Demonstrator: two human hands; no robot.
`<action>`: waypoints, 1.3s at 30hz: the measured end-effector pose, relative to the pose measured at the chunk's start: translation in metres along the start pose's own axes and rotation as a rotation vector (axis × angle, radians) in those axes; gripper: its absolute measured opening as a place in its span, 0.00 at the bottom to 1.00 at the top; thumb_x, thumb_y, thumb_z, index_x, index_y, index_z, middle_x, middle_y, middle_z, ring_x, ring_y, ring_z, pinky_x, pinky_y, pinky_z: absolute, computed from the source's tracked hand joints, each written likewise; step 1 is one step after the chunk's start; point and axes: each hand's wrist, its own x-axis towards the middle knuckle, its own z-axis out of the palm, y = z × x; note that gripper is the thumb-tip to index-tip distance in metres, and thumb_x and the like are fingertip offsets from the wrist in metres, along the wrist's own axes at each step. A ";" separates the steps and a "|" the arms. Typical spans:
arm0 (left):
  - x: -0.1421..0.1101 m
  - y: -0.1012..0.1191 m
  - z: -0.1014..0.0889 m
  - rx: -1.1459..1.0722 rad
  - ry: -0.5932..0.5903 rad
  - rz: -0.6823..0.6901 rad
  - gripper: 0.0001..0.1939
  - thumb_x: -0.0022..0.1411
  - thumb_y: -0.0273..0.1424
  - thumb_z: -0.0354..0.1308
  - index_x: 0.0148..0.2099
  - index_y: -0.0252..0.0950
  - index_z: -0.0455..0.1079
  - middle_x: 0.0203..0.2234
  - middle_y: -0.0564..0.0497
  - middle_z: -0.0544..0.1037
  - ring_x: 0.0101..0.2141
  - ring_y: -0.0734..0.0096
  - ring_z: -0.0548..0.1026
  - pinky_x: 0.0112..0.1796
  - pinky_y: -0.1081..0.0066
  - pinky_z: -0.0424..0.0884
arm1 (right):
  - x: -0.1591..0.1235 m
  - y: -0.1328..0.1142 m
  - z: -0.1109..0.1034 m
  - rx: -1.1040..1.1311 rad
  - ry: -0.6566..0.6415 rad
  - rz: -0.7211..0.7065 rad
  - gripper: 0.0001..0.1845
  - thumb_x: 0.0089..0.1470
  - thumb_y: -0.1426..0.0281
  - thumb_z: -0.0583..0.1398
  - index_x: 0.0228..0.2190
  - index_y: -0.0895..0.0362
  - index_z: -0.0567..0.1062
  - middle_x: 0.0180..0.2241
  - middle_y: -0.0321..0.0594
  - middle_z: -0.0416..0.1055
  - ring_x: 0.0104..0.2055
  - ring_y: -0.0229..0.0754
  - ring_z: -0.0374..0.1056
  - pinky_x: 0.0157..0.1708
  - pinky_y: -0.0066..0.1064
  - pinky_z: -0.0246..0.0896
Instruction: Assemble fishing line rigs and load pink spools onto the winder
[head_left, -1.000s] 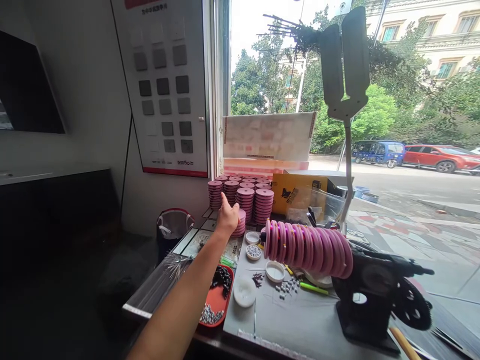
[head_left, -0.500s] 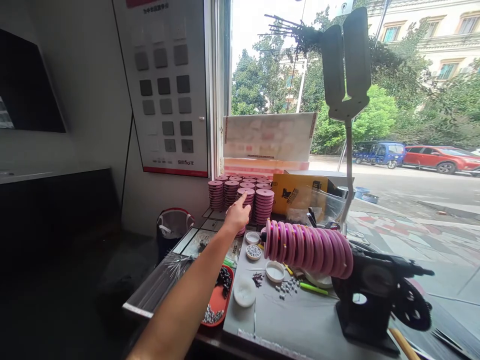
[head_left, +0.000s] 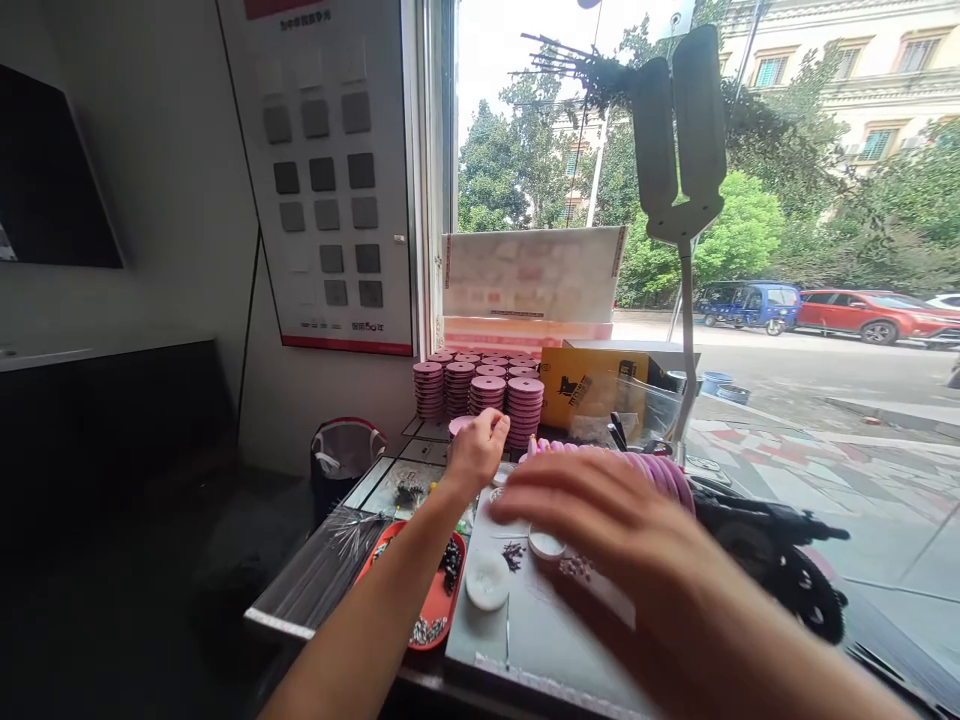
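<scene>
My left hand (head_left: 480, 452) is closed, fingers curled in, in front of stacked pink round spools (head_left: 524, 410). Whatever it may hold is hidden. Beside its wrist shows the top of a lower pink spool (head_left: 459, 427). My right hand (head_left: 607, 510), smeared by motion, stretches over the tabletop with its fingers extended and nothing seen in them. Behind it, partly covered, is a row of pink spools (head_left: 667, 478) mounted on a black winding machine (head_left: 757, 540). Below the hands lie a white round dish (head_left: 546, 542) and a white bowl-like piece (head_left: 487, 582).
A red tray (head_left: 435, 600) with small dark and silvery parts sits left of the grey board (head_left: 487, 640). A yellow-black box (head_left: 592, 385) stands by the window. A lamp (head_left: 684, 220) rises behind the machine. A bin (head_left: 346, 450) stands beyond the table's left side.
My right hand has come into view from the right, across the spool row. My left hand has drawn down slightly, and its pointing finger has curled in. The view has shifted a little.
</scene>
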 end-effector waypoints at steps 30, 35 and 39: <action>-0.035 -0.018 0.032 -0.104 0.064 0.046 0.28 0.60 0.48 0.36 0.16 0.37 0.58 0.11 0.53 0.63 0.17 0.73 0.61 0.20 0.73 0.52 | -0.057 0.044 0.066 -0.486 0.106 0.342 0.21 0.60 0.62 0.45 0.46 0.64 0.66 0.46 0.55 0.63 0.50 0.58 0.58 0.47 0.48 0.52; -0.032 -0.014 0.038 -0.159 0.068 0.074 0.27 0.60 0.46 0.34 0.16 0.37 0.53 0.11 0.55 0.59 0.16 0.75 0.57 0.20 0.74 0.51 | -0.047 0.056 0.066 -0.509 0.057 0.356 0.24 0.60 0.56 0.45 0.42 0.61 0.70 0.40 0.53 0.68 0.43 0.56 0.65 0.41 0.45 0.58; -0.032 -0.014 0.041 -0.177 0.076 0.106 0.25 0.60 0.45 0.34 0.17 0.37 0.49 0.12 0.57 0.54 0.18 0.77 0.54 0.21 0.74 0.50 | 0.004 0.104 0.039 0.047 -0.617 0.644 0.30 0.60 0.55 0.41 0.19 0.56 0.71 0.21 0.41 0.70 0.24 0.44 0.67 0.24 0.32 0.58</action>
